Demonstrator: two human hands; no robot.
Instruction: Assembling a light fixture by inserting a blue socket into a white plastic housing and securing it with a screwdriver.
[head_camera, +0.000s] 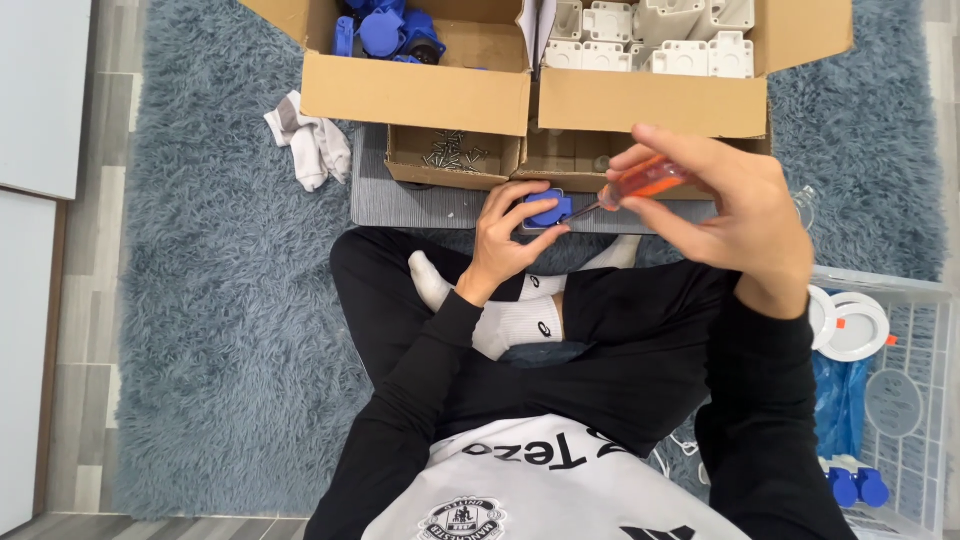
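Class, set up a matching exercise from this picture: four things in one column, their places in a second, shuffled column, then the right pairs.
1. orange-handled screwdriver
2. small blue plastic part
3. loose metal screws
4. crumpled white cloth

A. on the grey shaggy rug
B. in the left hand
C. in the right hand
D. in a shallow cardboard tray

Pairs: 1-C, 2-B, 3-D, 4-A

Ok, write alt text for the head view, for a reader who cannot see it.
A seated person's left hand steadies a blue part on a grey board while the right hand drives an orange-handled screwdriver into it. Ahead sit cardboard boxes of blue parts, white parts and a tray of screws.
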